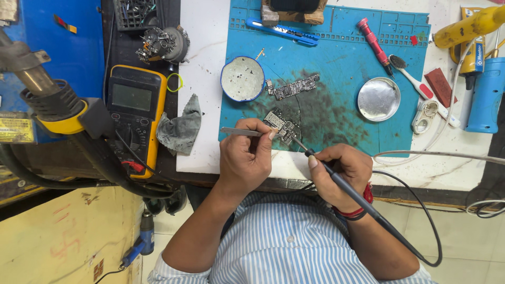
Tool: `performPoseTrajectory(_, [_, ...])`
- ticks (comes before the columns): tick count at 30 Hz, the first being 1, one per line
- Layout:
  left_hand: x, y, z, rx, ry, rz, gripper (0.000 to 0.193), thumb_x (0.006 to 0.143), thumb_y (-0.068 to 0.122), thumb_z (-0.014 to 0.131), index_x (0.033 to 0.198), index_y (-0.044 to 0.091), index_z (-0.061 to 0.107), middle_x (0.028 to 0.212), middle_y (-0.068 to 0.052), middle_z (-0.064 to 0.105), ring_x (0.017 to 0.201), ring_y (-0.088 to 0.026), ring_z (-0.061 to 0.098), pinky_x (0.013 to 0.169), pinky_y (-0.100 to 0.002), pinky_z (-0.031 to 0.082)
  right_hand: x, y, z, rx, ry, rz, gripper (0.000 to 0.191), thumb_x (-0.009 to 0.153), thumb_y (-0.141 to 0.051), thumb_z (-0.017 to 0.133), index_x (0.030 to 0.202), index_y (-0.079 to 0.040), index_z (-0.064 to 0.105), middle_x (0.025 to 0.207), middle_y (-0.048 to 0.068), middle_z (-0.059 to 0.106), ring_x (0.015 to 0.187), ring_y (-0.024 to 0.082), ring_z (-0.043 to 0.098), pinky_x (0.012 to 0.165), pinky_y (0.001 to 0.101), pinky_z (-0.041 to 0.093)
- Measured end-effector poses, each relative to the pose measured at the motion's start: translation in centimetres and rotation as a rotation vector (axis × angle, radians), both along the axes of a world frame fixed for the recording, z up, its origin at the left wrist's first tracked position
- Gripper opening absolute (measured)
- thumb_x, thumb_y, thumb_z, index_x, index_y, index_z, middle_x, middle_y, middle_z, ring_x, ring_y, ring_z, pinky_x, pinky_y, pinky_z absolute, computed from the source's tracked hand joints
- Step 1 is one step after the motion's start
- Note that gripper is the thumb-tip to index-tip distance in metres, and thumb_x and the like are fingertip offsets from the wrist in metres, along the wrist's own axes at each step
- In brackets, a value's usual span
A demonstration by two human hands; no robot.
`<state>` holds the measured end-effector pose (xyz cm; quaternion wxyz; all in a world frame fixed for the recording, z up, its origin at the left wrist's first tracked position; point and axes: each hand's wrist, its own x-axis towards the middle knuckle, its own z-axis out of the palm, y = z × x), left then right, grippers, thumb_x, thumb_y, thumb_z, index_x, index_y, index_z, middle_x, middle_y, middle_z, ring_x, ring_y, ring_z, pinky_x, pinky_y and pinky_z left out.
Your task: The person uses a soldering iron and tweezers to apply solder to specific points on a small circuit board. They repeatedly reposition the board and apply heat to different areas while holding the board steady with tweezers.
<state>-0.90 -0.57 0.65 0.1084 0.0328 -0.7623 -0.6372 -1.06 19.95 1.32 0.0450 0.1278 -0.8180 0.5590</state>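
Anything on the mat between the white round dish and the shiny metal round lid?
Head view: one long green circuit board lies on the blue mat between the white round dish and the shiny metal round lid; the remaining stretch is bare, soot-stained mat.

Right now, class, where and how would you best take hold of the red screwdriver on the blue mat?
Grip the red screwdriver around its ridged red handle, coming from above. It lies flat and slanted with its dark tip toward the metal dish, and the handle's sides are clear.
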Motion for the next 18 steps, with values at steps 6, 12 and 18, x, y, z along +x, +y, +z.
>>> performPoseTrajectory(6, [0.03,-0.02,0.0,-0.027,-0.004,0.016,0.01,0.101,0.006,0.07,0.103,0.003,0.06,0.074,0.001,0.062,0.062,-0.002,0.055,0.054,-0.021,0.045,0.04,0.13,-0.11,0.009,0.015,0.0,0.01,0.086,-0.003,0.073,0.085,0.001,0.064,0.067,0.002,0.06,0.053,0.005,0.05,0.05,0.0226,0.035])
performPoseTrajectory(12, [0.01,0.01,-0.04,-0.004,0.021,0.0,0.009,0.102,0.006,0.068,0.104,0.003,0.06,0.078,0.001,0.064,0.064,-0.001,0.057,0.056,-0.021,0.047,-0.05,0.21,-0.23,0.025,0.124,0.067,0.011,0.085,-0.005,0.074,0.085,-0.001,0.063,0.072,0.004,0.062,0.058,0.005,0.052,0.053,0.0225,0.038])
performPoseTrajectory(18, [0.02,0.01,-0.04,0.006,-0.008,0.0,0.009,0.102,0.006,0.068,0.103,0.003,0.06,0.075,0.001,0.063,0.063,-0.001,0.056,0.055,-0.02,0.046,0.18,0.15,-0.27,0.005,-0.008,-0.019,0.01,0.086,-0.002,0.074,0.086,0.001,0.065,0.068,0.003,0.061,0.054,0.005,0.049,0.05,0.0222,0.035])
